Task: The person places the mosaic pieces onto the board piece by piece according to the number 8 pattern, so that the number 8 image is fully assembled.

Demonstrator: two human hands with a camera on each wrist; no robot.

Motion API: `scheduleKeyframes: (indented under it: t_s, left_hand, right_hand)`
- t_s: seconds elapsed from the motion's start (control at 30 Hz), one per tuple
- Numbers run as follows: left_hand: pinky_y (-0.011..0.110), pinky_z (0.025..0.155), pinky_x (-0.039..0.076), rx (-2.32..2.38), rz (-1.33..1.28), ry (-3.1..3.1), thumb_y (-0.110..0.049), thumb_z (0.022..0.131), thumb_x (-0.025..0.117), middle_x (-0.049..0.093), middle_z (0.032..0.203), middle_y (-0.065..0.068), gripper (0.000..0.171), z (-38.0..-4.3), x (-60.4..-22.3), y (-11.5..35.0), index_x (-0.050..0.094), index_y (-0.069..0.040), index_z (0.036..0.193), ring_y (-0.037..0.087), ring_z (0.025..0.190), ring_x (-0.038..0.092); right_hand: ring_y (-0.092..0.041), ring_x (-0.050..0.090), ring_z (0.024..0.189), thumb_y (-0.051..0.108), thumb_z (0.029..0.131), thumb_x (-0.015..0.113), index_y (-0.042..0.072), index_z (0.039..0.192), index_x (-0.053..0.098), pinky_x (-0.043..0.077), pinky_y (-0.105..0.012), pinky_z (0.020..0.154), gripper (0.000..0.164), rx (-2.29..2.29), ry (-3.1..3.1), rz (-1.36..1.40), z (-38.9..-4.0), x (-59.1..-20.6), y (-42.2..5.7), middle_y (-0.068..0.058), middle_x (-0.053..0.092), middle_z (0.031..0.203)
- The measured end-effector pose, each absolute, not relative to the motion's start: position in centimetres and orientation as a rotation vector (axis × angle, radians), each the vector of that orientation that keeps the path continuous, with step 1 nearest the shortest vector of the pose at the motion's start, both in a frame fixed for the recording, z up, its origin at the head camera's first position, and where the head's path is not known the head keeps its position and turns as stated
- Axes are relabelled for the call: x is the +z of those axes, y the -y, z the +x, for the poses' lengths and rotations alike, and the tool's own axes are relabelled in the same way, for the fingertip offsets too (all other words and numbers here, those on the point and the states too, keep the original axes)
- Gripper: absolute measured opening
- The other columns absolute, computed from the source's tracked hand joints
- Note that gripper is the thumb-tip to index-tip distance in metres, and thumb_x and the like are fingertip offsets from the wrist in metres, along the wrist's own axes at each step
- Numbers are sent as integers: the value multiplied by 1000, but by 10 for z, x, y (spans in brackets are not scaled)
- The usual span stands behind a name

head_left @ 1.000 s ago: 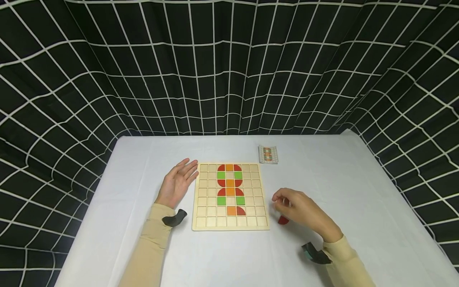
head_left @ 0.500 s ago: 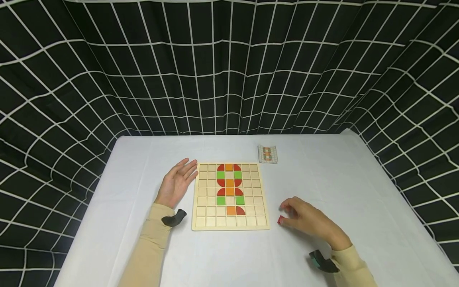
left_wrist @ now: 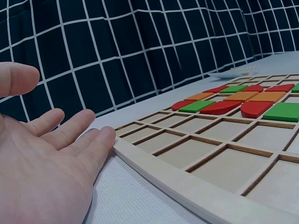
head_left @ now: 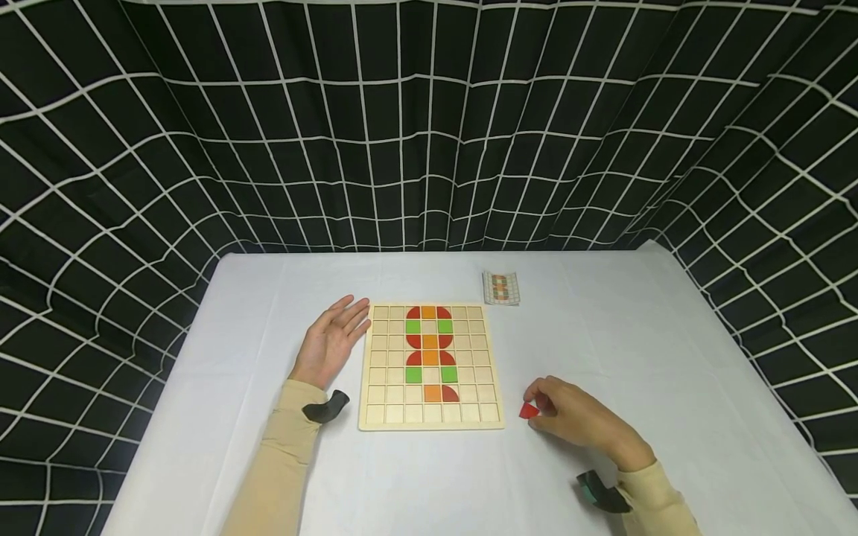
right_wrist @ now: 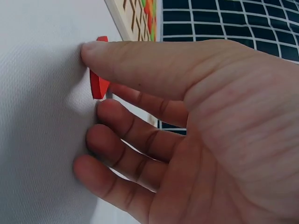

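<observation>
A square wooden grid board (head_left: 394,413) lies on the table with red, orange and green tiles set in its middle columns. My left hand (head_left: 326,345) lies palm up by the board's left side, fingers extended. In the left wrist view its fingertips (left_wrist: 106,135) are at the board's edge; whether they touch is unclear. To the right of the board, my right hand (head_left: 579,418) pinches a red quarter-round tile (head_left: 528,410) between thumb and index finger, low over the cloth. The thumb partly covers this tile (right_wrist: 98,87) in the right wrist view.
A small stack of pattern cards (head_left: 501,289) lies beyond the board's upper right corner. White cloth covers the table (head_left: 617,320). A black curtain with white grid lines (head_left: 429,149) surrounds the back and sides.
My right hand has drawn back slightly toward the lower right and taken the red tile between thumb and index finger. The tile has turned. My left hand and the board stay put.
</observation>
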State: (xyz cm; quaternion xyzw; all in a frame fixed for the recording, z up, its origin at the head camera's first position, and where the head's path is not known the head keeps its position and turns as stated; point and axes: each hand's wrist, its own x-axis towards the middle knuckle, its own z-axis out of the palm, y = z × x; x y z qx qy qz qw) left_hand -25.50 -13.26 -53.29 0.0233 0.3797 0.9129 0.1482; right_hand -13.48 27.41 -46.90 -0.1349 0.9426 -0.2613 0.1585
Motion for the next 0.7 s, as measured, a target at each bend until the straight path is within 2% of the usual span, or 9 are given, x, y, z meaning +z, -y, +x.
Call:
scheduleKeyframes:
  t_s: [0.23, 0.43, 0.7]
  left_hand:
    - [38, 132, 25, 2623, 66, -1107, -27, 113, 29, 20, 168, 19, 56, -254, -533, 132, 12, -5, 162, 29, 158, 20]
    - [38, 132, 25, 2621, 62, -1101, -27, 113, 28, 20, 168, 19, 56, -254, -533, 133, 12, -6, 162, 29, 158, 19]
    - [38, 132, 25, 2625, 75, -1094, -27, 113, 28, 20, 168, 19, 56, -255, -534, 132, 12, -5, 162, 29, 158, 19]
  right_hand:
    - [-3, 47, 74, 11, 86, 77, 12, 103, 66, 42, -17, 62, 20, -786, -2668, -437, -136, -470, -272, 7, 53, 80]
    - [-3, 46, 74, 15, 87, 77, 10, 102, 66, 42, -17, 61, 19, -820, -2673, -414, -136, -470, -269, 4, 54, 82]
    - [-3, 47, 69, 12, 90, 74, 9, 105, 64, 43, -17, 57, 19, -842, -2694, -399, -140, -474, -267, 6, 54, 78]
